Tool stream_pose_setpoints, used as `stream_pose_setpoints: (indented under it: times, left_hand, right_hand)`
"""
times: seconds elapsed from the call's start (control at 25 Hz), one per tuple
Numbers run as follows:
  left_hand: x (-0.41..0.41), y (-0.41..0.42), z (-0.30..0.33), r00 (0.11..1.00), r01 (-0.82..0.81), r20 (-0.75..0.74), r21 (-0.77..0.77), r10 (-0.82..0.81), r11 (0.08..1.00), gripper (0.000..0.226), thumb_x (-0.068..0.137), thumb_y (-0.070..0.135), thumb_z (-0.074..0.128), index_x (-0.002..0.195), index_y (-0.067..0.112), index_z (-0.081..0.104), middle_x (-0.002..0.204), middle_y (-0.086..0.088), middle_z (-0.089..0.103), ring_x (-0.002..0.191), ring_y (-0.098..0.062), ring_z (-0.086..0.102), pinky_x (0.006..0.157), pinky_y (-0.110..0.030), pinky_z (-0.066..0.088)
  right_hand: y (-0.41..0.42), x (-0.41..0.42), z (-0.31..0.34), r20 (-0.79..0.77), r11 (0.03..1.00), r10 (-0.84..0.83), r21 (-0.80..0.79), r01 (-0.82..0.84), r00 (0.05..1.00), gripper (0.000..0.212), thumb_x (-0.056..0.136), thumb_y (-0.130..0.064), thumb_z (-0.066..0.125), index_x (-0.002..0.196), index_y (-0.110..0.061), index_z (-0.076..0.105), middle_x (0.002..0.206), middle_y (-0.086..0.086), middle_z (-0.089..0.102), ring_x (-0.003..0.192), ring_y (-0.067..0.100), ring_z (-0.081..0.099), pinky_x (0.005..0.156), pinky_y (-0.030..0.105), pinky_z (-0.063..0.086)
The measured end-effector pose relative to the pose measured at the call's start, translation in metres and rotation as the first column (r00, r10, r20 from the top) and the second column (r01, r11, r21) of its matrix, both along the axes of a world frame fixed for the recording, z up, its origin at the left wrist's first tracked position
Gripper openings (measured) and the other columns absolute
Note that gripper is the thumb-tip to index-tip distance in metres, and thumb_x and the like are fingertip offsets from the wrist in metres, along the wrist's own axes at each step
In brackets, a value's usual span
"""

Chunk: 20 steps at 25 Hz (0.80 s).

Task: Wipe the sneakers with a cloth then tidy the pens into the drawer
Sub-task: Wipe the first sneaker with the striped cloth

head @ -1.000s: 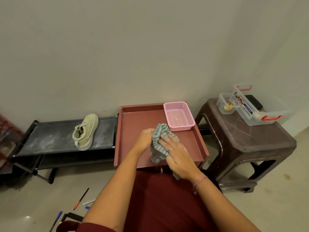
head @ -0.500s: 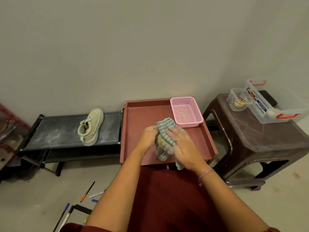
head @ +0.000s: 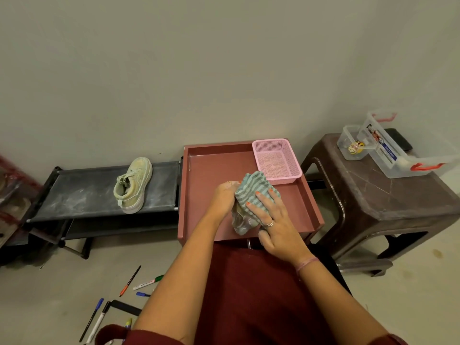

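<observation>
- Right hand [head: 275, 221] spread flat, fingers straight, pressing the striped teal-and-grey cloth [head: 251, 192] onto a pale sneaker, mostly hidden beneath.
- Left hand [head: 224, 195] at 9 o'clock of the cloth, curled round the hidden sneaker's side, steadying it.
- Compared with a second ago: right fingers now further across the cloth toward 10 o'clock, cloth bunched higher at 12 o'clock. Likely mid-wipe, stroke not finished.
- Both held over the reddish-brown open drawer tray [head: 312, 207]; pink mesh plastic basket [head: 275, 159] in its 1 o'clock corner.
- Second pale green canvas sneaker [head: 133, 185] at 9 o'clock, alone on the dusty black shoe rack [head: 82, 195], well apart from the hands; whether already wiped, cannot tell.
- Scattered pens and markers [head: 130, 281] on the floor at 7 o'clock, none in the drawer yet; pen step evidently not begun.
- Brown plastic stool [head: 388, 197] at 3 o'clock, carrying clear plastic containers [head: 403, 150].
</observation>
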<state>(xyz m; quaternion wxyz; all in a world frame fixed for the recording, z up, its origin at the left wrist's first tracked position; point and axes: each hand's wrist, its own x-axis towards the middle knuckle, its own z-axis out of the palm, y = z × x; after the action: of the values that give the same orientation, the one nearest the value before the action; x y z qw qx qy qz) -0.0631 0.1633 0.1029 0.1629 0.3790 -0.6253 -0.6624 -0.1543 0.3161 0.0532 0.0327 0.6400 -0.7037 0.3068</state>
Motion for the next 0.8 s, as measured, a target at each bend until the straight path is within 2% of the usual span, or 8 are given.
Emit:
stream_pose_setpoints:
  times: [0.12, 0.2, 0.36, 0.44, 0.52, 0.6, 0.68, 0.8]
  left_hand:
    - [-0.004, -0.003, -0.001, 1.000, -0.017, 0.023, -0.010, 0.017, 1.000, 0.032, 0.099, 0.017, 0.045, 0.071, 0.017, 0.060, 0.051, 0.010, 0.061, 0.044, -0.002, 0.053, 0.044, -0.017, 0.041]
    - [-0.004, -0.006, -0.002, 0.999, -0.030, 0.042, -0.023, 0.031, 0.999, 0.032, 0.098, 0.016, 0.045, 0.069, 0.017, 0.058, 0.052, 0.009, 0.058, 0.045, -0.006, 0.051, 0.044, -0.019, 0.039]
    - [-0.004, -0.008, -0.005, 0.997, -0.013, 0.069, -0.053, 0.017, 0.999, 0.034, 0.097, 0.018, 0.047, 0.063, 0.020, 0.052, 0.055, 0.005, 0.052, 0.049, -0.012, 0.046, 0.048, -0.024, 0.035]
    - [-0.005, -0.009, -0.006, 0.997, -0.007, 0.082, -0.062, 0.012, 0.998, 0.033, 0.095, 0.017, 0.048, 0.063, 0.018, 0.049, 0.056, 0.002, 0.050, 0.049, -0.013, 0.044, 0.047, -0.025, 0.034]
    - [-0.006, -0.008, -0.004, 0.997, -0.009, 0.075, -0.046, 0.012, 0.999, 0.034, 0.096, 0.016, 0.048, 0.062, 0.017, 0.049, 0.054, 0.002, 0.051, 0.046, -0.012, 0.043, 0.044, -0.022, 0.034]
    - [-0.006, -0.008, -0.003, 0.998, -0.012, 0.069, -0.031, 0.015, 0.999, 0.036, 0.098, 0.018, 0.047, 0.063, 0.017, 0.054, 0.055, 0.003, 0.055, 0.047, -0.009, 0.047, 0.044, -0.018, 0.038]
    - [-0.006, -0.010, -0.005, 0.997, -0.010, 0.071, -0.019, 0.011, 1.000, 0.033, 0.099, 0.020, 0.046, 0.070, 0.014, 0.061, 0.063, -0.001, 0.061, 0.052, -0.010, 0.052, 0.049, -0.019, 0.041]
    - [-0.003, -0.015, -0.008, 0.997, -0.010, 0.070, -0.022, 0.011, 1.000, 0.031, 0.097, 0.022, 0.046, 0.070, 0.016, 0.061, 0.066, -0.007, 0.059, 0.057, -0.020, 0.050, 0.058, -0.029, 0.039]
  right_hand:
    - [-0.008, -0.006, 0.002, 0.150, 0.999, -0.034, 0.031, 0.030, 0.988, 0.078, 0.074, 0.010, 0.055, 0.138, -0.031, 0.037, 0.150, -0.002, 0.029, 0.144, 0.025, 0.017, 0.120, 0.032, 0.006]
    - [-0.011, -0.006, 0.011, 0.251, 0.997, -0.060, 0.056, 0.048, 0.966, 0.082, 0.071, 0.013, 0.053, 0.136, -0.035, 0.040, 0.148, -0.007, 0.030, 0.142, 0.017, 0.020, 0.120, 0.031, 0.010]
    - [-0.015, -0.012, 0.027, 0.506, 0.982, -0.151, 0.175, 0.071, 0.849, 0.065, 0.075, -0.010, 0.043, 0.140, -0.018, 0.041, 0.146, 0.001, 0.035, 0.137, 0.014, 0.030, 0.117, 0.040, 0.023]
    - [-0.015, -0.003, 0.031, 0.382, 0.960, -0.199, 0.260, 0.102, 0.903, 0.072, 0.075, 0.000, 0.041, 0.145, -0.017, 0.035, 0.152, 0.003, 0.028, 0.143, 0.023, 0.021, 0.116, 0.048, 0.022]
    - [-0.009, 0.018, 0.021, -0.031, 0.950, -0.191, 0.247, 0.193, 0.981, 0.074, 0.076, 0.005, 0.043, 0.146, -0.018, 0.034, 0.154, 0.006, 0.026, 0.144, 0.035, 0.014, 0.113, 0.059, 0.023]
    - [0.003, 0.034, 0.011, -0.407, 0.955, -0.112, 0.208, 0.211, 0.907, 0.061, 0.084, -0.007, 0.037, 0.144, -0.016, 0.037, 0.153, 0.007, 0.029, 0.142, 0.039, 0.020, 0.105, 0.061, 0.032]
    - [0.006, 0.030, 0.011, -0.476, 0.954, -0.078, 0.221, 0.204, 0.876, 0.060, 0.086, -0.012, 0.039, 0.146, -0.018, 0.033, 0.154, 0.005, 0.026, 0.141, 0.037, 0.022, 0.104, 0.060, 0.035]
    - [-0.011, 0.023, 0.028, -0.361, 0.915, -0.120, 0.321, 0.244, 0.925, 0.069, 0.080, -0.010, 0.045, 0.147, -0.019, 0.031, 0.153, 0.007, 0.030, 0.141, 0.037, 0.026, 0.109, 0.054, 0.031]
